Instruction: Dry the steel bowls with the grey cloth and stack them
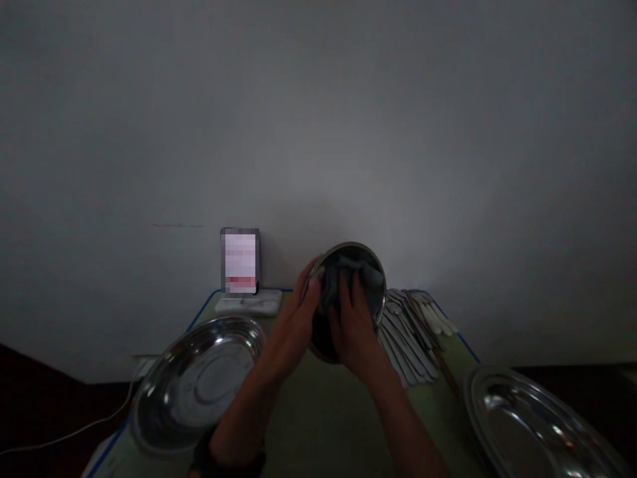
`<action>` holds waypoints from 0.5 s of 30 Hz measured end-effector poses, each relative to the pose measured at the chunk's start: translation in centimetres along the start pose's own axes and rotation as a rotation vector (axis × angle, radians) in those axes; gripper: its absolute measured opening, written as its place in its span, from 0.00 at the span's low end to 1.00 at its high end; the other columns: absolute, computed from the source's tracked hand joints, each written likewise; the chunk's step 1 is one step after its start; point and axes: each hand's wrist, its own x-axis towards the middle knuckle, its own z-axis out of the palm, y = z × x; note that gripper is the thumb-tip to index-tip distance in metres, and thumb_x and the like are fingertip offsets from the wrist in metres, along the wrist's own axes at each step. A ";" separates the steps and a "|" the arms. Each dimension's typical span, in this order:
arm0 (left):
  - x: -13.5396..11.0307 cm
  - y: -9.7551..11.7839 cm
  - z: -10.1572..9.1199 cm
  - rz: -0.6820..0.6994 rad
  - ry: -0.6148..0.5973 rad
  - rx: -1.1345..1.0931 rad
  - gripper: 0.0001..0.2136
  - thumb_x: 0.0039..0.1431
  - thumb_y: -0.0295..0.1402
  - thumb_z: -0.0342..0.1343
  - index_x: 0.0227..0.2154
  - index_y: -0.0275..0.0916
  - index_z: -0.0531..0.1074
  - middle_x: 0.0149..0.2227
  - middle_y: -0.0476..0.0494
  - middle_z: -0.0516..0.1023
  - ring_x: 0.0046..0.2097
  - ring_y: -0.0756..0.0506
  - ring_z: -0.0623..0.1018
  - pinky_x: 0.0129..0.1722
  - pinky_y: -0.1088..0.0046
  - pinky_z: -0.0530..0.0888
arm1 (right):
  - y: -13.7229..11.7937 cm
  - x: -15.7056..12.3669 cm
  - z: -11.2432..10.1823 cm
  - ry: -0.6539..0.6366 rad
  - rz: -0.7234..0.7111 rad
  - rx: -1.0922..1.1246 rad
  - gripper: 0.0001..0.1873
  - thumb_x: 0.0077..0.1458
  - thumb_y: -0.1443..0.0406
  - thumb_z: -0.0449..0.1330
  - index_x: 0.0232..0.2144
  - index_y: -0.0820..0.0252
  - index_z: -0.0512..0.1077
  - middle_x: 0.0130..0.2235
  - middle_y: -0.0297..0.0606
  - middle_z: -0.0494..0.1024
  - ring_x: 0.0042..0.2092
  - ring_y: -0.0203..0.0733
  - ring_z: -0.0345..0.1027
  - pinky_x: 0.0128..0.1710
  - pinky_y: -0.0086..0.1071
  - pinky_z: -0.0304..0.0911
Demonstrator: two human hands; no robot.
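Observation:
A round steel bowl (374, 265) is held tilted up over the middle of the table, its inside facing me. My left hand (298, 318) grips its left rim, thumb over the edge. My right hand (354, 325) is inside the bowl, fingers pressing a dark grey cloth (365, 272) against the inner wall.
A large steel basin (164, 392) stands at the left, another steel basin (502, 411) at the right front. Several pieces of cutlery (413, 332) lie in a row right of the bowl. A small stand (239, 260) on a white base leans at the wall. The table (323, 411) is green.

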 end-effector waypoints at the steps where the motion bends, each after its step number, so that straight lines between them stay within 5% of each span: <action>1: -0.4 0.3 0.4 0.005 -0.022 0.005 0.27 0.65 0.50 0.40 0.63 0.48 0.58 0.65 0.51 0.62 0.67 0.42 0.57 0.66 0.65 0.54 | 0.1 0.2 -0.2 0.039 0.013 0.013 0.33 0.63 0.66 0.44 0.67 0.68 0.41 0.70 0.54 0.34 0.70 0.51 0.22 0.66 0.56 0.36; 4: -1.3 0.6 1.2 0.043 -0.058 0.003 0.26 0.65 0.50 0.40 0.63 0.49 0.57 0.66 0.53 0.61 0.68 0.44 0.55 0.66 0.67 0.53 | -0.6 0.3 -1.0 0.085 0.059 0.128 0.35 0.64 0.59 0.43 0.68 0.68 0.37 0.70 0.52 0.31 0.70 0.49 0.19 0.67 0.56 0.31; 9: -1.1 0.0 0.9 0.088 -0.076 -0.056 0.27 0.66 0.50 0.39 0.64 0.46 0.56 0.68 0.49 0.57 0.68 0.44 0.55 0.66 0.67 0.52 | -2.9 -0.6 -2.5 -0.147 0.019 0.422 0.33 0.67 0.54 0.35 0.68 0.63 0.41 0.71 0.42 0.39 0.70 0.38 0.29 0.69 0.44 0.32; 15: -0.2 0.2 -1.2 0.127 0.191 -0.204 0.27 0.64 0.52 0.41 0.59 0.45 0.65 0.60 0.46 0.70 0.64 0.40 0.64 0.64 0.61 0.58 | -5.2 -1.3 -4.2 -0.384 -0.243 0.523 0.26 0.68 0.57 0.38 0.63 0.56 0.57 0.65 0.35 0.62 0.67 0.36 0.49 0.67 0.37 0.43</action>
